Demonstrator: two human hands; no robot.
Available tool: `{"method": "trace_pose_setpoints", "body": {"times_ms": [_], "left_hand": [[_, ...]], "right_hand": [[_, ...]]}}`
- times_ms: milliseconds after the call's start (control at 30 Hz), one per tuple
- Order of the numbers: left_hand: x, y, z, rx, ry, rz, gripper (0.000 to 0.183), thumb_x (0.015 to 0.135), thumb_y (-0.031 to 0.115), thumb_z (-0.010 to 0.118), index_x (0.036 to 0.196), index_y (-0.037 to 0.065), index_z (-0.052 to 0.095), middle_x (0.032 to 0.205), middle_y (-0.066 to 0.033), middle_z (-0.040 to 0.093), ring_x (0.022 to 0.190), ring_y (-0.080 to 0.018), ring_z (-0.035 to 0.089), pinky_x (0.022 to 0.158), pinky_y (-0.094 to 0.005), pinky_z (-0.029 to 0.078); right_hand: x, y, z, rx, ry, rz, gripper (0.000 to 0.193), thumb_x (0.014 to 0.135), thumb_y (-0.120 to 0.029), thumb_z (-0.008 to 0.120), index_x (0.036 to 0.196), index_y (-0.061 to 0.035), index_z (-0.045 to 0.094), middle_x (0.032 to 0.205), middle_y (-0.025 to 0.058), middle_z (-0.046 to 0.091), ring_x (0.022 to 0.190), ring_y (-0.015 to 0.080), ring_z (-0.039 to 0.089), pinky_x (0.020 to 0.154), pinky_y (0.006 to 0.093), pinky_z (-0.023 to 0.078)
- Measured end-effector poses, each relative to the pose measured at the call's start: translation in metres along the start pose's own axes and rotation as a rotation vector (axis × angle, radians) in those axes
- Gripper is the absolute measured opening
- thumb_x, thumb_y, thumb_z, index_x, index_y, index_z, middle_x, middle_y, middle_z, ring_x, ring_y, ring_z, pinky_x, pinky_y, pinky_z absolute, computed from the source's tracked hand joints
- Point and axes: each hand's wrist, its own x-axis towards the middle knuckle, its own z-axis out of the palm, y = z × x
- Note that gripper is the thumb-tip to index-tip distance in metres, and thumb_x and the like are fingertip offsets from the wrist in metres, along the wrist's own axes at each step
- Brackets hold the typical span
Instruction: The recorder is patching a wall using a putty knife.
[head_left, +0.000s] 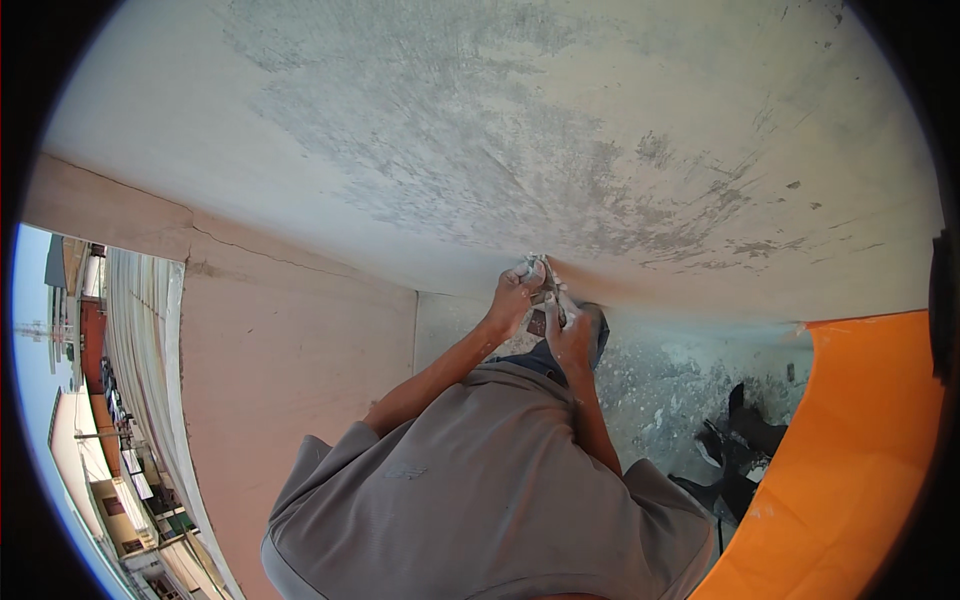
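Note:
Close to a patchy white and grey wall (480, 150), both hands are held together in front of my body. My left hand (516, 292) is closed, thumb and fingers pinched together and coated in white dust. Just right of it and a little lower, my right hand (570, 332) is also closed, with white-powdered fingers. Between the fingertips lies something small, whitish and crumbly-looking; its kind cannot be made out. A small dark brown flat patch (537, 323) shows below, between the hands, and I cannot tell whether either hand holds it.
A pinkish low wall (290, 370) with a crack along its top runs on the left, with buildings beyond it. Orange sheeting (850, 450) hangs at the right. Dark crumpled items (738, 450) lie on the white-spattered floor (650, 380).

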Motion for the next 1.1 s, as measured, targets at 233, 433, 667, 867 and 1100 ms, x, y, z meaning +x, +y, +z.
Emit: {"method": "trace_pose_setpoints", "body": {"times_ms": [233, 433, 667, 867, 1100], "left_hand": [[0.002, -0.017, 0.004, -0.361, -0.119, -0.035, 0.011, 0.099, 0.018, 0.061, 0.1, 0.007, 0.061, 0.097, -0.0072, 0.067, 0.097, -0.0227, 0.068, 0.089, -0.0369, 0.055], [0.001, -0.01, 0.003, -0.195, -0.038, -0.023, 0.011, 0.098, 0.019, 0.062, 0.096, 0.008, 0.064, 0.091, -0.0031, 0.067, 0.086, -0.0157, 0.066, 0.079, -0.0322, 0.054], [-0.009, 0.017, 0.0, 0.181, 0.085, 0.043, 0.023, 0.096, 0.025, 0.067, 0.087, 0.005, 0.071, 0.078, -0.0004, 0.069, 0.07, -0.0097, 0.063, 0.064, -0.0265, 0.051], [-0.001, 0.022, -0.007, 0.665, 0.27, 0.186, 0.028, 0.095, 0.026, 0.068, 0.084, 0.001, 0.073, 0.071, -0.0024, 0.069, 0.057, -0.0096, 0.059, 0.05, -0.0276, 0.046], [-0.01, 0.039, 0.005, 0.928, 0.292, 0.178, 0.027, 0.095, 0.025, 0.066, 0.085, 0.001, 0.073, 0.072, -0.0024, 0.07, 0.064, -0.0112, 0.066, 0.055, -0.0269, 0.048]], "right_hand": [[0.0, -0.024, -0.03, -0.463, -0.023, -0.153, 0.029, 0.09, -0.017, 0.059, 0.108, 0.0048, 0.067, 0.085, 0.0288, 0.065, 0.081, 0.0462, 0.063, 0.077, 0.0522, 0.049], [-0.007, -0.021, 0.0, -0.357, 0.08, -0.046, 0.027, 0.09, -0.019, 0.06, 0.099, 0.0047, 0.068, 0.079, 0.0275, 0.064, 0.077, 0.047, 0.061, 0.074, 0.0546, 0.048], [-0.012, 0.01, 0.05, -0.043, 0.212, -0.151, 0.024, 0.098, -0.015, 0.053, 0.097, 0.0066, 0.064, 0.072, 0.0254, 0.062, 0.066, 0.0393, 0.063, 0.058, 0.0458, 0.045], [-0.019, 0.007, 0.077, 0.304, 0.173, 0.15, 0.036, 0.103, -0.026, 0.05, 0.089, 0.006, 0.059, 0.062, 0.0047, 0.05, 0.057, 0.0114, 0.044, 0.052, 0.0351, 0.036], [-0.014, -0.001, 0.079, 0.45, 0.154, 0.141, 0.035, 0.104, -0.023, 0.048, 0.11, 0.0092, 0.061, 0.067, 0.0029, 0.05, 0.062, 0.0103, 0.043, 0.054, 0.032, 0.037]]}}
